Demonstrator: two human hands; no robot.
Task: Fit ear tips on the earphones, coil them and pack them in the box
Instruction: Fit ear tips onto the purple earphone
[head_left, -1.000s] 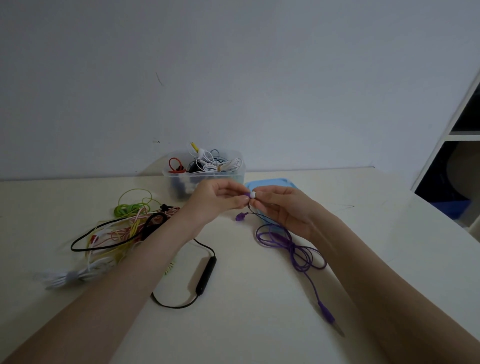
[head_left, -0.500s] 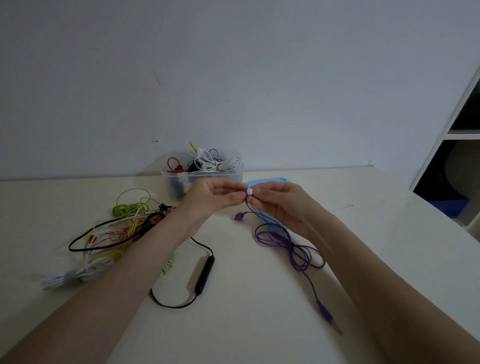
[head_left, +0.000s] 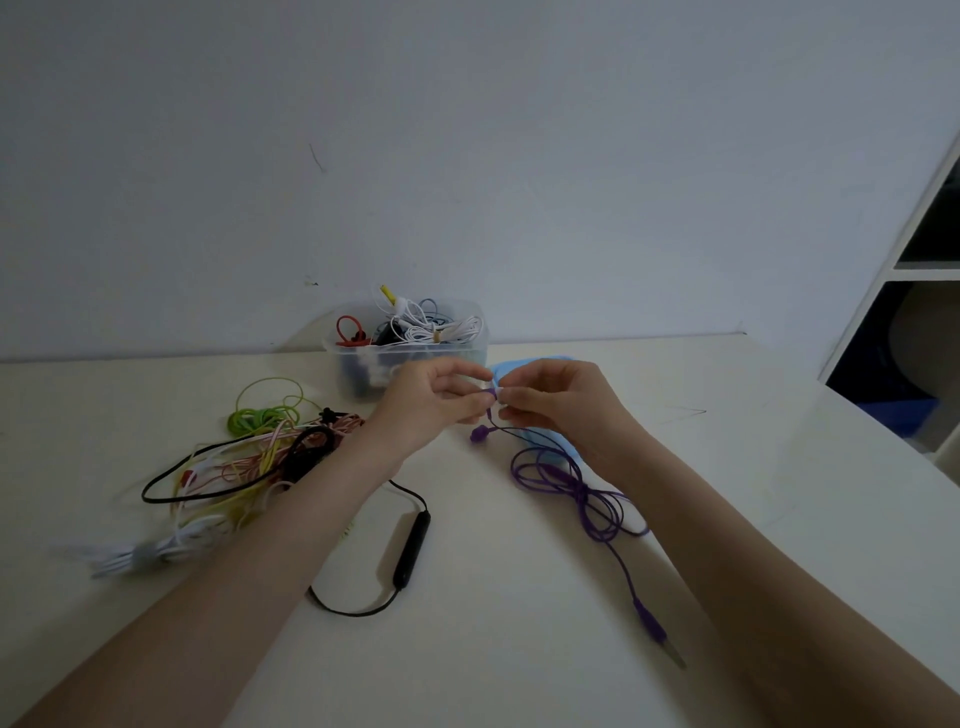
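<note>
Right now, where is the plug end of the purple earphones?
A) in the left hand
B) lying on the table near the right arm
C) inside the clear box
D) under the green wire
B: the purple plug lies on the table beside the right forearm, away from both hands.

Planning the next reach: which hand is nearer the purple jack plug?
Right. The right hand is up beyond the purple jack plug; the left hand is farther left.
</note>
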